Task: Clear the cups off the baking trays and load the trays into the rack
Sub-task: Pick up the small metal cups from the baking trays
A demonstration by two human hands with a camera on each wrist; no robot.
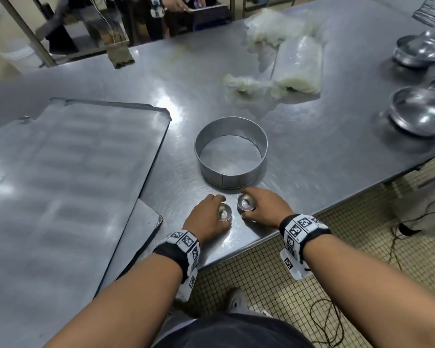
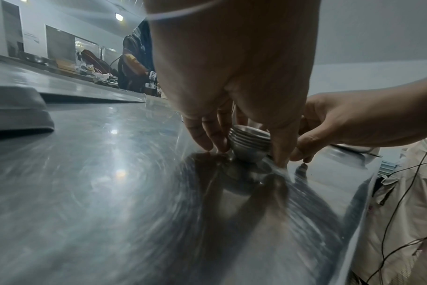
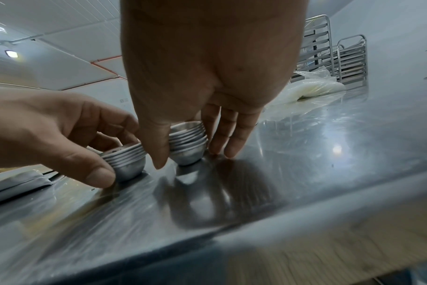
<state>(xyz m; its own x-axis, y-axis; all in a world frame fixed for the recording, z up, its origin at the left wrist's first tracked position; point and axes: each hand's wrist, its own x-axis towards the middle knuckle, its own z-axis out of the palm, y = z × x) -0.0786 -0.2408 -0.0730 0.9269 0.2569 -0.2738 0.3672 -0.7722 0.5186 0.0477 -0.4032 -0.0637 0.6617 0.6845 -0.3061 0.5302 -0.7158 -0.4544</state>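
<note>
Left grip (image 1: 206, 217): clamped on cup stack (image 1: 224, 212) | right grip (image 1: 263, 205): clamped on second stack (image 1: 244, 203) | both stacks on worktop (image 1: 312, 151), trays (image 1: 60, 184) left

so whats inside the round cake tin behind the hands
The round cake tin looks empty: only its bare metal floor shows. Its near wall hides the front strip of that floor.

Two cup stacks (image 1: 225, 211) (image 1: 244, 203), two trays (image 1: 60, 177) (image 1: 138, 237), one ring (image 1: 231, 151).

I wore black wristbands (image 1: 172, 254) carrying white blocks printed with square black codes, and dark trousers (image 1: 226, 332).
</note>
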